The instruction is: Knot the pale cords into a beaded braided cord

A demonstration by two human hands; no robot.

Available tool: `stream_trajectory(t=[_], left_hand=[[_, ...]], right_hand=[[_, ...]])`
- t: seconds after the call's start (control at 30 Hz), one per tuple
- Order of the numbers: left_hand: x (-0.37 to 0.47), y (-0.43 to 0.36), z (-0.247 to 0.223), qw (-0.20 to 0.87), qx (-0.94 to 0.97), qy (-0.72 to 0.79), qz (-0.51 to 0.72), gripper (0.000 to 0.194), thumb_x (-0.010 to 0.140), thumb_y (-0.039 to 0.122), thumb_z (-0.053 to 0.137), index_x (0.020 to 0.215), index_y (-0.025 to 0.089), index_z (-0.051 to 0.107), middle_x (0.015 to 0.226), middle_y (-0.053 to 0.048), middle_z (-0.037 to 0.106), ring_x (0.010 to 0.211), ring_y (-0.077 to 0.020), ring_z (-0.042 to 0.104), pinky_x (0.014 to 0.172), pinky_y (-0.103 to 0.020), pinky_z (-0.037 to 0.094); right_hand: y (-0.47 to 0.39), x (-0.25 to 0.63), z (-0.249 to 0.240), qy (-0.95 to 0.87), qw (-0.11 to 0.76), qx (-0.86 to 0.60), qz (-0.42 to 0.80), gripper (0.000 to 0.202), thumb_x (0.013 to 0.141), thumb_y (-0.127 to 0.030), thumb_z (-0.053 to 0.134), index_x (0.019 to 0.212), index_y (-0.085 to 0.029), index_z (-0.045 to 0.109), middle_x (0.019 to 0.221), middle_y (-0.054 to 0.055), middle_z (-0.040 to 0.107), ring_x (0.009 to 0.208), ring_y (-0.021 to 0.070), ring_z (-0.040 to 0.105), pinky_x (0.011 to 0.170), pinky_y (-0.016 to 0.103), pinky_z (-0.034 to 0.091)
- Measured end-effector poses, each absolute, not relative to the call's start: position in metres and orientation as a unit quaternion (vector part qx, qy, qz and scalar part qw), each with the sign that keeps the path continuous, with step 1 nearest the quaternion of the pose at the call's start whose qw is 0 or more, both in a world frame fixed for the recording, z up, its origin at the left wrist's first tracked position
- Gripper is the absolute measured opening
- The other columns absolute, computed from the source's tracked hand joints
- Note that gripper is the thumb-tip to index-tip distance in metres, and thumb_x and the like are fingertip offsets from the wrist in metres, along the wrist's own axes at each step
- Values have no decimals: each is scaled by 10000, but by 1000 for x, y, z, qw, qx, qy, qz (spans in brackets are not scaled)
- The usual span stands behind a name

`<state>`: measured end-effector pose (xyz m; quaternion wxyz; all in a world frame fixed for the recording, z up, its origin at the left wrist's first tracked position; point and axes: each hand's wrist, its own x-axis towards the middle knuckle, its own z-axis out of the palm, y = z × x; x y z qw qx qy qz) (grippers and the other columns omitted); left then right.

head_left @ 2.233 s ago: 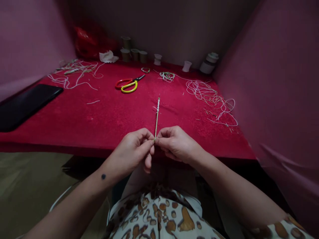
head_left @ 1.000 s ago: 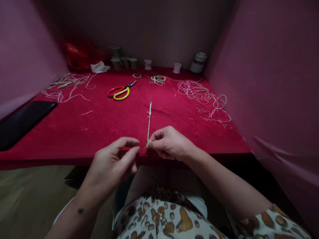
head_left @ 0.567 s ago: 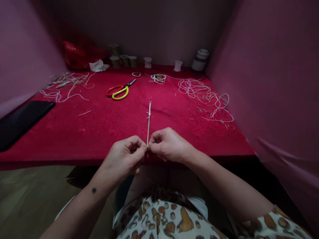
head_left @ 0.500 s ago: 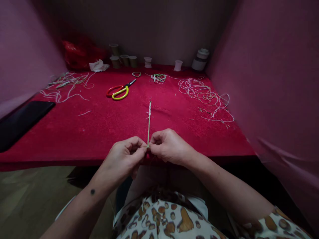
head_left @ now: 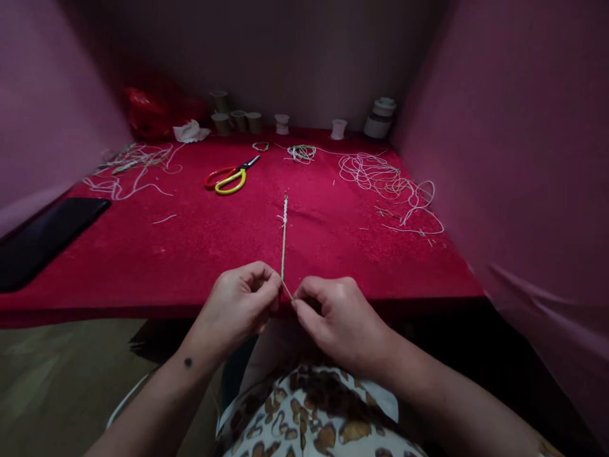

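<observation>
A thin braided cord (head_left: 284, 247), white at its far end and pale green nearer me, stretches taut toward the table's front edge. Its far end meets the red cloth at a small ring or pin too small to make out. My left hand (head_left: 245, 298) is closed in a pinch at the near end of the green braid. Just right of it, my right hand (head_left: 340, 317) pinches a loose green strand (head_left: 288, 291) drawn out from that end. The strand's tail is hidden in my fingers.
Scissors (head_left: 231, 178) with red and yellow handles lie beyond my left hand. Tangled white cord (head_left: 375, 174) spreads at right, more thread (head_left: 137, 165) at left. A black phone-like slab (head_left: 52, 238) rests at the left edge. Several spools (head_left: 238, 120) and a jar (head_left: 380, 117) stand behind.
My right hand has moved away from the braid's end, down and to the right, pulling a strand out straight. My left hand stays pinched at the braid's end.
</observation>
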<state>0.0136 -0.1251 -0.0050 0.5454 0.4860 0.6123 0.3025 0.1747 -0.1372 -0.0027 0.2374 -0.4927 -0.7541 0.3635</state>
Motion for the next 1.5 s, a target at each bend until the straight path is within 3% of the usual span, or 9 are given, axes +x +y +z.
stream_trajectory(t=[0.17, 0.37, 0.47, 0.53, 0.6, 0.73, 0.9, 1.1, 1.5], left_hand=[[14, -126, -3, 611, 468, 559, 309, 264, 823, 387, 547, 687, 163, 584, 337, 54, 478, 246, -42, 314, 272, -143, 214], [17, -128, -6, 634, 443, 534, 342, 249, 818, 367, 583, 671, 180, 508, 362, 71, 488, 251, -38, 345, 266, -130, 237], [17, -129, -6, 642, 432, 529, 348, 232, 811, 356, 594, 685, 184, 501, 355, 81, 473, 246, -38, 345, 261, -128, 244], [17, -128, -6, 646, 434, 523, 348, 224, 811, 352, 589, 692, 183, 505, 357, 78, 478, 240, -43, 353, 257, -133, 250], [16, -128, -7, 645, 442, 519, 344, 224, 819, 358, 578, 699, 182, 509, 355, 72, 485, 235, -50, 364, 256, -138, 253], [15, -126, -8, 636, 467, 515, 333, 234, 832, 378, 561, 710, 187, 506, 359, 69, 500, 248, -58, 379, 270, -148, 288], [13, -127, -6, 621, 493, 515, 325, 220, 828, 364, 556, 707, 191, 493, 359, 72, 500, 256, -63, 394, 274, -152, 310], [12, -128, -3, 615, 494, 522, 324, 202, 813, 344, 566, 707, 195, 481, 383, 85, 488, 273, -64, 399, 265, -155, 333], [8, -127, -5, 589, 521, 529, 318, 118, 829, 285, 540, 775, 191, 491, 488, 67, 552, 306, -68, 430, 266, -168, 359]], right_hand=[[-163, 170, -19, -762, 205, -466, 400, 155, 800, -161, 472, 696, -157, 586, 605, 17, 585, 514, 94, 478, 517, 220, 332], [-161, 182, -25, -833, 51, -388, 390, 169, 747, -147, 521, 584, -152, 564, 541, 25, 549, 467, 98, 418, 485, 251, 293], [-151, 190, -10, -786, 163, -429, 415, 177, 808, -149, 491, 673, -150, 606, 649, 44, 606, 518, 100, 485, 520, 235, 367], [-141, 190, -2, -684, 274, -490, 467, 169, 845, -157, 465, 897, -159, 625, 712, 38, 623, 499, 89, 507, 496, 217, 403], [-130, 185, 2, -577, 301, -511, 562, 239, 849, -154, 465, 1066, -156, 564, 657, 7, 601, 417, 87, 484, 409, 210, 400], [-111, 173, -1, -472, 264, -417, 730, 119, 805, -101, 487, 893, -124, 563, 629, 3, 593, 389, 92, 500, 334, 205, 415], [-100, 166, -4, -487, 221, -421, 732, 148, 787, -84, 481, 665, -128, 552, 514, -26, 521, 349, 69, 463, 291, 167, 364], [-96, 168, -3, -543, 215, -452, 674, 180, 785, -175, 546, 621, -169, 472, 402, -85, 404, 258, 44, 327, 235, 162, 207], [-92, 167, -2, -544, 211, -442, 681, 157, 789, -146, 528, 645, -171, 472, 427, -93, 403, 246, 35, 309, 221, 164, 179]])
